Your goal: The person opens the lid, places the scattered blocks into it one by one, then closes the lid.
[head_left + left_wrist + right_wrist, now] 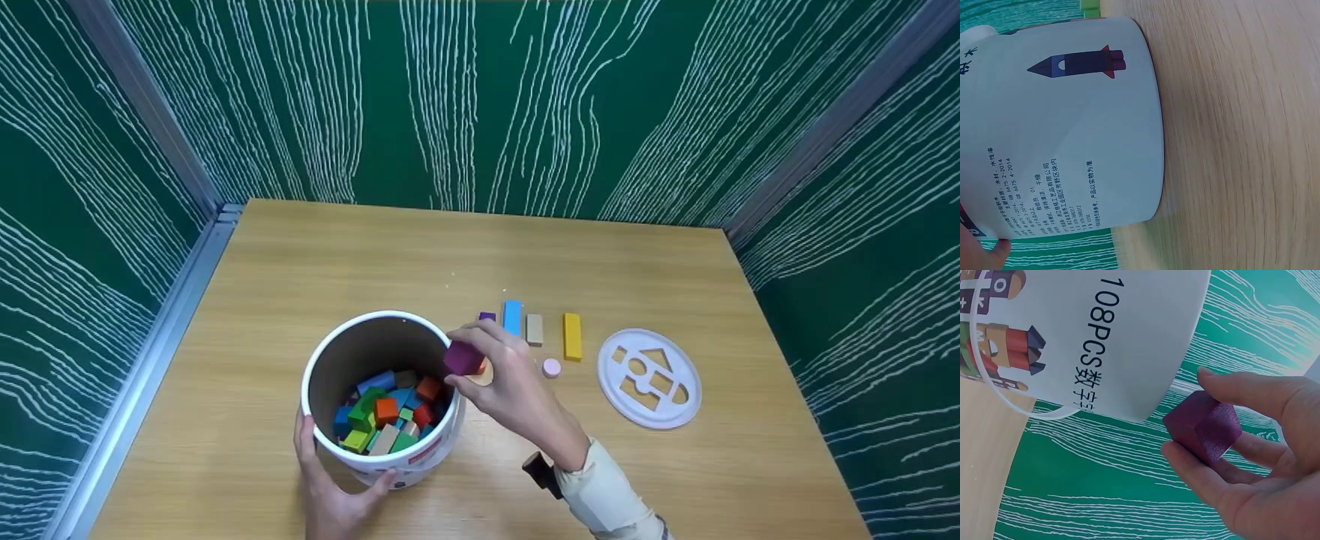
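In the head view a white round bucket (375, 337) stands on the table, with several coloured wooden blocks (386, 410) in its lower part. My left hand (334, 499) holds the bucket's near left side, fingers along the left wall and thumb at the front below the rim. A purple block (463, 358) with angled faces is pinched between the thumb and fingers of my right hand (514, 379), at the bucket's right rim. From the right wrist the same purple block (1199, 424) shows beside the printed bucket wall (1129, 343).
Right of the bucket lie a blue block (512, 318), a beige block (534, 330), a yellow block (572, 337), a pink round piece (551, 367) and a purple block (487, 316). Farther right is a white lid (611, 390) with shaped holes. Green walls surround the table (480, 255).
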`<state>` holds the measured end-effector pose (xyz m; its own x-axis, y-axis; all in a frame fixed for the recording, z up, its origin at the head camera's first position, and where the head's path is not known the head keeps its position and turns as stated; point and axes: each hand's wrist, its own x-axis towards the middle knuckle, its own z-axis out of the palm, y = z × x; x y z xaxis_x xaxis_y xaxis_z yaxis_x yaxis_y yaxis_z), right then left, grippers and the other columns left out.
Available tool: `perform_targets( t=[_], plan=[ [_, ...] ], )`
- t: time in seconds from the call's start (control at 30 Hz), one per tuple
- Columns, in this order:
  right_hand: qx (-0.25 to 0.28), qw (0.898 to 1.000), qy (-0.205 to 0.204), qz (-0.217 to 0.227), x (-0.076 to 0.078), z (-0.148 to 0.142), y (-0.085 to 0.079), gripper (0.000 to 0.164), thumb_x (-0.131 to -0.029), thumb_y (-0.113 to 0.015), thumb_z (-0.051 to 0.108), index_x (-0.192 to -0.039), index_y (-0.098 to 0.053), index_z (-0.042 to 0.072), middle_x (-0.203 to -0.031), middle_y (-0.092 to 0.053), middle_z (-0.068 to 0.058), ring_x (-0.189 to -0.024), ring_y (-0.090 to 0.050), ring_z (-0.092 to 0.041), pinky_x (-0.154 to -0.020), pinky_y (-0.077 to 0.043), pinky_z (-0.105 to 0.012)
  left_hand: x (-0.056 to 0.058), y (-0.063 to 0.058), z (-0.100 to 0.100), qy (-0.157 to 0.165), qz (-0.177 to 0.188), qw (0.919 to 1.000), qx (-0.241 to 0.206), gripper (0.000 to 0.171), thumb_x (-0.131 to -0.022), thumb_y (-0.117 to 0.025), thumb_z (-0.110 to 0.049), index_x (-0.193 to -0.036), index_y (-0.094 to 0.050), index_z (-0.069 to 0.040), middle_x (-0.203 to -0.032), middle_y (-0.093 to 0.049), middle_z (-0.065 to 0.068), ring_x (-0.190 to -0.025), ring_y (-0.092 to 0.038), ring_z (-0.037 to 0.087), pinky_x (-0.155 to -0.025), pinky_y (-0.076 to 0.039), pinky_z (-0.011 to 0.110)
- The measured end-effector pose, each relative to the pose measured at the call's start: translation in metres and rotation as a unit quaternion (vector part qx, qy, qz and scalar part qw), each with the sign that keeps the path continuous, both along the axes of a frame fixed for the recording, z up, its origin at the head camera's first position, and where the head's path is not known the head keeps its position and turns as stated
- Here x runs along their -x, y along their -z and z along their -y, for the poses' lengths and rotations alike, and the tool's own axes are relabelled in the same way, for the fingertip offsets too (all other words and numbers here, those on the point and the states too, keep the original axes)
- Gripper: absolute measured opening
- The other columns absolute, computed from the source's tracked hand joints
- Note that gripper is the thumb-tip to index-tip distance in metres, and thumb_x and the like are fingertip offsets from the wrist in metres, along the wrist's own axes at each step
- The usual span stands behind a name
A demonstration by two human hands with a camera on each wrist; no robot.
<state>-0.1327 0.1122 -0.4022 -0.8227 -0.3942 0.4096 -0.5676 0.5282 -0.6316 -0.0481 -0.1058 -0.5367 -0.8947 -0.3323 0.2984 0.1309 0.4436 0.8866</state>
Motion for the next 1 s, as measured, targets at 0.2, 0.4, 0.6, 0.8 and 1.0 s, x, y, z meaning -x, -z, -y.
perform_targets(
  t=[0.2, 0.4, 0.6, 0.8, 1.0],
  plan=[
    [0.0, 1.0, -0.011, 0.01, -0.002, 0.005, 0.0, 0.041, -0.072, -0.071, 0.018, -0.11, -0.058, 0.013, -0.105, -0.053, 0.001, -0.092, -0.05, -0.012, -0.073, -0.049, -0.017, 0.0, 0.0, 0.0, 0.004, 0.001, 1.0, -0.001, 0.113, -0.053, -0.084, -0.022, -0.14, -0.011, -0.024, -0.145, -0.01, -0.003, -0.127, -0.019, 0.023, -0.103, -0.021, 0.052],
    [-0.01, 1.0, -0.017, 0.018, -0.004, 0.011, 0.001, 0.039, -0.074, -0.07, 0.017, -0.111, -0.057, 0.014, -0.108, -0.052, 0.001, -0.095, -0.051, -0.012, -0.076, -0.049, -0.018, 0.0, -0.001, 0.0, 0.0, 0.007, 1.0, 0.005, 0.113, -0.053, -0.083, -0.025, -0.14, -0.01, -0.024, -0.145, -0.011, -0.004, -0.126, -0.02, 0.024, -0.102, -0.022, 0.053],
    [-0.025, 0.999, -0.025, 0.027, -0.006, 0.016, 0.002, 0.038, -0.075, -0.067, 0.023, -0.112, -0.057, 0.017, -0.11, -0.052, 0.002, -0.097, -0.05, -0.011, -0.078, -0.048, -0.018, 0.0, -0.002, 0.0, 0.0, 0.013, 0.9999, 0.009, 0.113, -0.054, -0.083, -0.027, -0.14, -0.01, -0.026, -0.145, -0.011, -0.004, -0.126, -0.021, 0.024, -0.101, -0.023, 0.054],
    [-0.028, 0.998, -0.033, 0.036, -0.006, 0.02, 0.005, 0.038, -0.075, -0.068, 0.023, -0.112, -0.056, 0.017, -0.108, -0.051, 0.003, -0.096, -0.05, -0.01, -0.077, -0.048, -0.017, 0.0, -0.002, 0.0, 0.004, 0.015, 0.9999, 0.008, 0.113, -0.053, -0.083, -0.028, -0.14, -0.01, -0.026, -0.145, -0.01, -0.005, -0.126, -0.02, 0.023, -0.101, -0.023, 0.053],
    [-0.038, 0.998, -0.037, 0.04, -0.006, 0.023, 0.007, 0.038, -0.076, -0.066, 0.026, -0.112, -0.056, 0.017, -0.109, -0.051, 0.002, -0.096, -0.05, -0.01, -0.078, -0.048, -0.017, 0.0, -0.001, 0.001, 0.012, 0.002, 0.9999, 0.004, 0.114, -0.053, -0.084, -0.025, -0.14, -0.01, -0.023, -0.145, -0.009, -0.003, -0.126, -0.019, 0.024, -0.102, -0.022, 0.053]
  ],
)
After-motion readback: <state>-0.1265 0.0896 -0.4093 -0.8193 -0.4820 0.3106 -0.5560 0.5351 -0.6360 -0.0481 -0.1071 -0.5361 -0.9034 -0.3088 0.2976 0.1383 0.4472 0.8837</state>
